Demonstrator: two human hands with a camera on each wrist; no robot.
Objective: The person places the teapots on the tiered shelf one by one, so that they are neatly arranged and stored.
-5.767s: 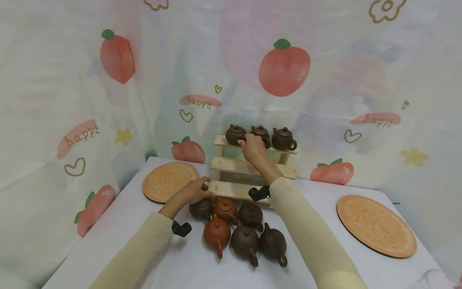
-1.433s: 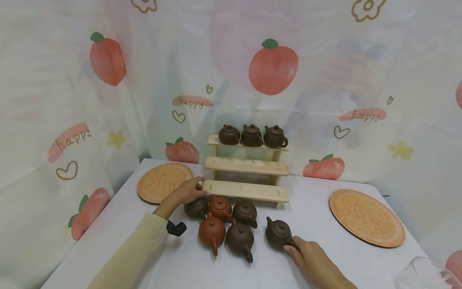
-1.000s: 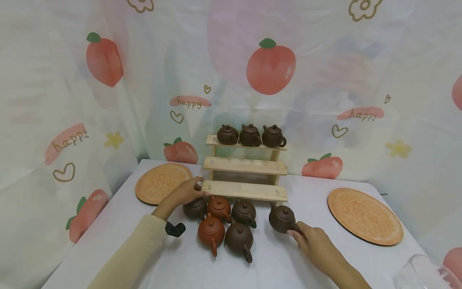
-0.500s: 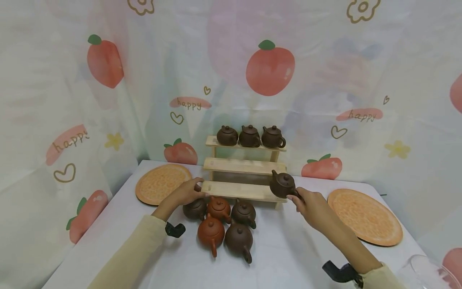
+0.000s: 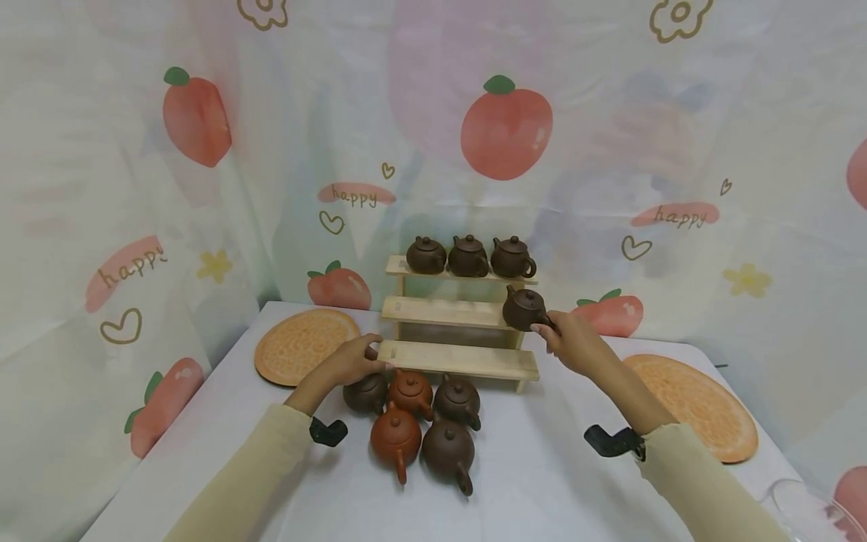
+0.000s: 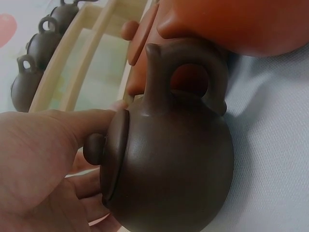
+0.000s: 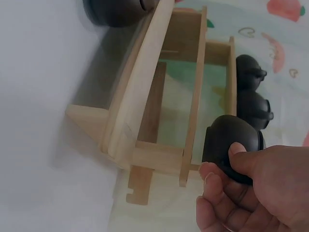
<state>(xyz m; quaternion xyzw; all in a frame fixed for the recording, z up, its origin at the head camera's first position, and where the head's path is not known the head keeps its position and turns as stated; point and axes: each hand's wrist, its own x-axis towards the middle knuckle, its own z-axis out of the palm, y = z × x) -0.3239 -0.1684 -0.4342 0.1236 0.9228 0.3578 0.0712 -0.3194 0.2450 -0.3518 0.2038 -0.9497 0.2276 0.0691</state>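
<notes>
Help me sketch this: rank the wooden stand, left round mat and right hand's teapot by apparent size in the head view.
1. Wooden stand
2. Left round mat
3. Brown teapot in right hand

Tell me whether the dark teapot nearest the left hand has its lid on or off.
On. The left wrist view shows the teapot with its knobbed lid seated in place.

Pale yellow sleeves (image 5: 247, 467), possibly knit, black wrist cameras (image 5: 328, 432), bare hands (image 5: 351, 361)
</notes>
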